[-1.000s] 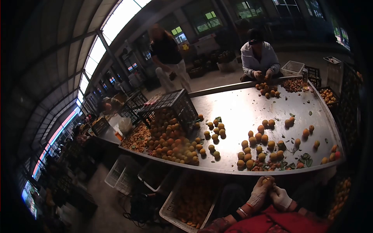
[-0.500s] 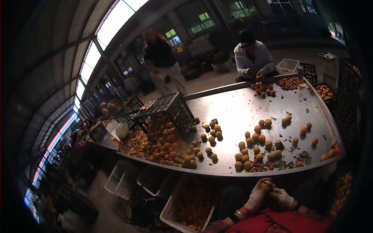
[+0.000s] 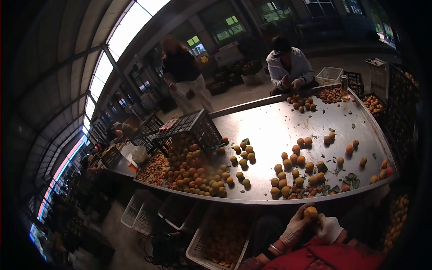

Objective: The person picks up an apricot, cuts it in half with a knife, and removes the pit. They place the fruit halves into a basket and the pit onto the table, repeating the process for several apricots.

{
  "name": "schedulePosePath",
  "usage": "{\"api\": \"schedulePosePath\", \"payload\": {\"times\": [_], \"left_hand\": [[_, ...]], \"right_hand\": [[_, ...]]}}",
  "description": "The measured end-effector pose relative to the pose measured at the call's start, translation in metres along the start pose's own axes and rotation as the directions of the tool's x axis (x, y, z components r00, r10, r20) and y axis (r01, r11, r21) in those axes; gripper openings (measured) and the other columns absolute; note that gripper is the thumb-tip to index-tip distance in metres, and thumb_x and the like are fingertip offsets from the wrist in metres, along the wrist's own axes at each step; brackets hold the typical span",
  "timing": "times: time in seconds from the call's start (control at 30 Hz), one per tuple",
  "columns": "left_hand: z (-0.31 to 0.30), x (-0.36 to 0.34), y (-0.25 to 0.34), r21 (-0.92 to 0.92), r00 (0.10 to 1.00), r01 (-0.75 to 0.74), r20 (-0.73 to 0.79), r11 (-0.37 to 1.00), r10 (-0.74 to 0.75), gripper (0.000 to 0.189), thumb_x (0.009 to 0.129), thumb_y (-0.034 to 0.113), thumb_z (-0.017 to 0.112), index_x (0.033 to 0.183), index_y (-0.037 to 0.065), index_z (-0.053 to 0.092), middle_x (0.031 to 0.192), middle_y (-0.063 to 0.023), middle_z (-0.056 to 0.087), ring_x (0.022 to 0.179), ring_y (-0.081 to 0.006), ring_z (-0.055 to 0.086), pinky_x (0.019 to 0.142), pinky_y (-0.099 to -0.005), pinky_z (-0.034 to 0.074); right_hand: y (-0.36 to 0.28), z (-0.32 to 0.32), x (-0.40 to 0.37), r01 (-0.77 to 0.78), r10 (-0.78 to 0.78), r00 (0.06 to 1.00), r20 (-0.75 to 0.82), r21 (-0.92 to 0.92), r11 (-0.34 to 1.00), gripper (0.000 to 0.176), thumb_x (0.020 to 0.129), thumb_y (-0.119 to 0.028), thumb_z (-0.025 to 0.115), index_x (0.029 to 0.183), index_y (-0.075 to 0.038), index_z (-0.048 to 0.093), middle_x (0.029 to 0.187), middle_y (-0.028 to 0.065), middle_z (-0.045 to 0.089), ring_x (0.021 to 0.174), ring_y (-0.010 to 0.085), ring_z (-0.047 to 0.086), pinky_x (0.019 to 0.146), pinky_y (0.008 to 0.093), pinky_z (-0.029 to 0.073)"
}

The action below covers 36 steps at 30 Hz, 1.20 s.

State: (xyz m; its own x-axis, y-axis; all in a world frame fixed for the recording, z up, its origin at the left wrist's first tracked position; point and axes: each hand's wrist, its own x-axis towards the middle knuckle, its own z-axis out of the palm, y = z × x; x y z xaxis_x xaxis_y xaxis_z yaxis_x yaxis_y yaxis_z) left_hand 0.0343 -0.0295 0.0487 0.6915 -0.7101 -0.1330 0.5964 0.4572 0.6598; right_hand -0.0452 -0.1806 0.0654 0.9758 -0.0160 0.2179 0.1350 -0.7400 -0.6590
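Observation:
My left hand (image 3: 294, 226), in a light glove, is closed round an apricot (image 3: 310, 212) just off the table's near edge. My right hand (image 3: 329, 228), also gloved, is closed against the fruit's right side; what its fingers hold, if anything, is hidden. Beyond them on the metal table (image 3: 265, 153) lies a loose group of apricots (image 3: 285, 191), with leaves (image 3: 353, 181) and small brown pits (image 3: 310, 192) among them.
A black crate (image 3: 193, 128) lies tipped on the left, apricots (image 3: 193, 171) heaped before it. White crates stand below, one holding apricot pieces (image 3: 222, 258). Across the table a person (image 3: 290, 67) sits by pits (image 3: 330, 95). Another person (image 3: 183, 72) stands behind.
The apricot shows more fully above my left fingers, and my right hand has shifted slightly. The seated person's hands have moved, and the view has turned a little.

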Motion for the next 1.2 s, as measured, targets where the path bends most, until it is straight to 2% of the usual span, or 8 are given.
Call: {"api": "schedulePosePath", "payload": {"times": [0.17,0.23,0.27,0.47,0.57,0.67,0.8,1.2], "left_hand": [[0.006,-0.005,0.005,0.054,0.995,0.059,-0.080,0.997,-0.055,0.047,0.092,0.013,0.063,0.135,0.007,0.045,0.106,-0.0054,0.060,0.087,-0.0132,0.061,0.077,-0.0276,0.053],[0.004,-0.007,0.004,0.158,0.996,0.077,-0.058,0.984,-0.068,0.048,0.091,0.016,0.063,0.136,0.007,0.047,0.112,-0.0048,0.060,0.096,-0.0109,0.059,0.084,-0.0232,0.049],[-0.002,-0.004,0.002,0.308,0.998,0.050,-0.044,0.950,-0.038,0.046,0.091,0.017,0.063,0.134,0.008,0.049,0.112,-0.0054,0.060,0.098,-0.0106,0.059,0.085,-0.0231,0.048],[-0.018,0.005,-0.010,0.551,0.999,0.004,-0.040,0.835,0.022,0.046,0.089,0.019,0.064,0.133,0.009,0.051,0.111,-0.0047,0.060,0.093,-0.0096,0.059,0.082,-0.0221,0.049],[-0.007,-0.001,-0.002,0.374,0.987,0.160,-0.087,0.914,-0.137,0.050,0.090,0.016,0.065,0.135,0.007,0.046,0.104,-0.0045,0.059,0.087,-0.0123,0.059,0.071,-0.0254,0.051],[0.003,-0.003,0.004,0.233,0.982,0.184,-0.093,0.955,-0.167,0.052,0.088,0.012,0.064,0.135,0.006,0.044,0.102,-0.0064,0.059,0.080,-0.0138,0.060,0.066,-0.0262,0.052],[0.017,-0.005,0.020,0.233,0.935,0.345,-0.171,0.909,-0.311,0.057,0.082,0.007,0.064,0.135,0.004,0.043,0.095,-0.0088,0.060,0.070,-0.0150,0.060,0.061,-0.0271,0.052],[-0.001,0.003,-0.003,0.299,0.911,0.380,-0.282,0.875,-0.300,0.054,0.074,-0.003,0.062,0.127,0.000,0.050,0.102,-0.0138,0.060,0.081,-0.0221,0.064,0.073,-0.0320,0.056]], "right_hand": [[0.002,0.007,0.002,-0.087,0.088,0.996,0.002,0.142,0.986,0.040,0.083,-0.021,0.062,0.116,-0.001,0.049,0.075,0.0228,0.064,0.073,0.0421,0.065,0.063,0.0469,0.054],[0.007,0.015,0.001,-0.125,0.127,0.992,0.004,0.226,0.966,0.045,0.083,-0.020,0.062,0.120,-0.001,0.047,0.078,0.0236,0.065,0.076,0.0425,0.065,0.065,0.0467,0.054],[0.010,0.017,0.004,-0.113,0.115,0.993,0.002,0.238,0.965,0.047,0.083,-0.020,0.062,0.122,-0.001,0.046,0.081,0.0245,0.065,0.079,0.0430,0.064,0.067,0.0468,0.054],[0.019,0.026,0.007,-0.124,0.123,0.992,0.019,0.213,0.969,0.048,0.082,-0.023,0.063,0.121,-0.002,0.045,0.082,0.0259,0.065,0.082,0.0445,0.064,0.069,0.0490,0.053],[0.019,0.024,0.005,-0.172,0.162,0.984,0.078,0.144,0.974,0.050,0.080,-0.026,0.064,0.120,-0.002,0.045,0.078,0.0255,0.064,0.079,0.0441,0.064,0.068,0.0500,0.053],[0.019,0.023,0.007,-0.156,0.153,0.984,0.088,0.031,0.987,0.052,0.078,-0.028,0.065,0.117,-0.001,0.045,0.074,0.0248,0.064,0.075,0.0435,0.064,0.066,0.0501,0.052],[0.016,0.018,0.003,-0.115,0.119,0.984,0.135,-0.036,0.993,0.049,0.075,-0.026,0.064,0.111,0.002,0.044,0.071,0.0216,0.064,0.070,0.0405,0.065,0.063,0.0477,0.052],[0.023,0.025,0.001,-0.243,0.224,0.925,0.308,0.024,0.970,0.047,0.076,-0.023,0.062,0.109,0.005,0.044,0.083,0.0265,0.065,0.083,0.0422,0.065,0.071,0.0465,0.052]]}}
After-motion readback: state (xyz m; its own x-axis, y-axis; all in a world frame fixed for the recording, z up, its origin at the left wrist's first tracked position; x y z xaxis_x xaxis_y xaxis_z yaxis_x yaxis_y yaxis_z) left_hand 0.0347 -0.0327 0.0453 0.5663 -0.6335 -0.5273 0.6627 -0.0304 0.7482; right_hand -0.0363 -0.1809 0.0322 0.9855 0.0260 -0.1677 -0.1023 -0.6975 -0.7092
